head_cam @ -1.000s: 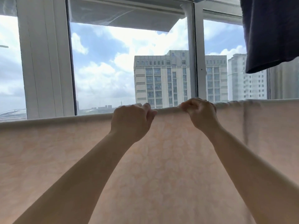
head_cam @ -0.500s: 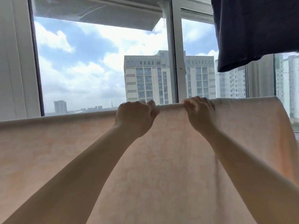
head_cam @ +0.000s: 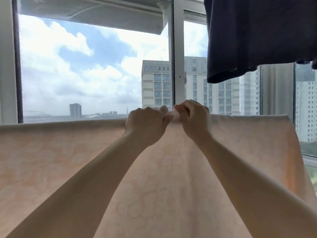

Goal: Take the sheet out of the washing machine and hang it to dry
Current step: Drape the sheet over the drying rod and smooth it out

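A pale peach sheet with a faint floral pattern hangs spread across the whole lower view, its folded top edge running level in front of the window. Its right end drops down at the far right. My left hand and my right hand are both raised to that top edge, side by side and almost touching. Each pinches the fold with closed fingers. Whatever rod or line carries the sheet is hidden under the cloth.
A dark navy garment hangs from above at the upper right, close over the sheet's right end. Behind stands a white-framed window with tall buildings and cloudy sky beyond. An opened pane tilts outward at the top.
My two hands have slid together along the top edge until they nearly touch. The view has swung right, bringing the sheet's right end and more of the navy garment into sight.
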